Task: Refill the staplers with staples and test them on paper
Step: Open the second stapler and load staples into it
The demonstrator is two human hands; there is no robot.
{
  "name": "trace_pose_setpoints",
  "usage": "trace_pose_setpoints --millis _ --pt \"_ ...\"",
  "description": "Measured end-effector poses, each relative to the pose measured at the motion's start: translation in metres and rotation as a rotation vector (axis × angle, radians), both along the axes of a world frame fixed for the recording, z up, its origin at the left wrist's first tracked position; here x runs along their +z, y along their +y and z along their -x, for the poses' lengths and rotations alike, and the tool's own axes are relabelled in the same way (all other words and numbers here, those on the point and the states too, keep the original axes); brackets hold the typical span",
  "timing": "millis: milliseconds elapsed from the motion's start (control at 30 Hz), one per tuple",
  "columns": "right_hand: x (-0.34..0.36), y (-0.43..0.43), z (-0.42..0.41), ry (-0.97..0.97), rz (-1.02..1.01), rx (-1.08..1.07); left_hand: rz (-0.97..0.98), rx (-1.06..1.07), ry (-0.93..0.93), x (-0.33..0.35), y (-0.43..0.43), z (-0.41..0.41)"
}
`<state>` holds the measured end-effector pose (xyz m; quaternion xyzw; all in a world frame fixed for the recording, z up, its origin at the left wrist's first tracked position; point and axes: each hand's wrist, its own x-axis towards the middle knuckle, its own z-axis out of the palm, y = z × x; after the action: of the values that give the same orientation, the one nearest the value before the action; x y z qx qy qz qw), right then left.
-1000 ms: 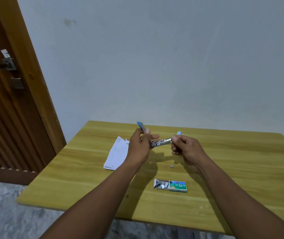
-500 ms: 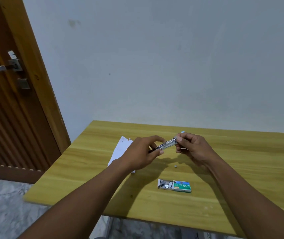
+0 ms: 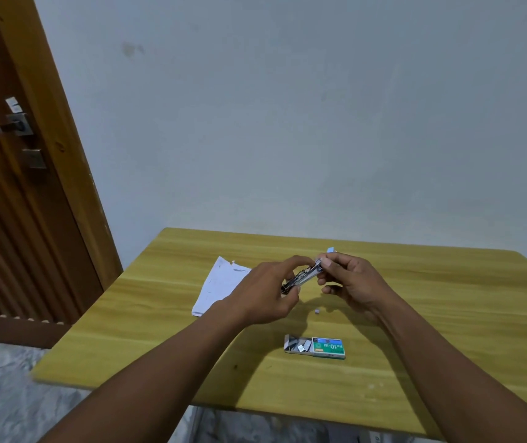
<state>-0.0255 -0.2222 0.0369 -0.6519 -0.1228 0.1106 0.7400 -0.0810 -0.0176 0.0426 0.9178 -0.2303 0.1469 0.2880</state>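
One stapler — left hand, right hand

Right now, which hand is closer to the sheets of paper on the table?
Left. The left hand hovers beside the right edge of the paper; the right hand is farther right, past the stapler both hands grip.

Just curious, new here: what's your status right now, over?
Left hand and right hand grip stapler above table. Staple box open, nearby. Paper at left, nothing blocking.
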Motion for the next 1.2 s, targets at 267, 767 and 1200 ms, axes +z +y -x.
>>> trace_pose_setpoints --millis 267,767,1200 --pt "0.000 0.000 0.004 -0.008 0.018 0.015 -0.003 -0.010 0.059 -0.001 -0.001 -0.003" --pt "-0.008 -0.001 0.003 -0.067 0.102 -0.032 0.070 0.071 0.082 -0.006 0.003 0.005" --pt "-0.003 0.010 0.000 -0.012 0.148 -0.215 0.213 0.200 -0.118 -0.017 -0.003 0.008"
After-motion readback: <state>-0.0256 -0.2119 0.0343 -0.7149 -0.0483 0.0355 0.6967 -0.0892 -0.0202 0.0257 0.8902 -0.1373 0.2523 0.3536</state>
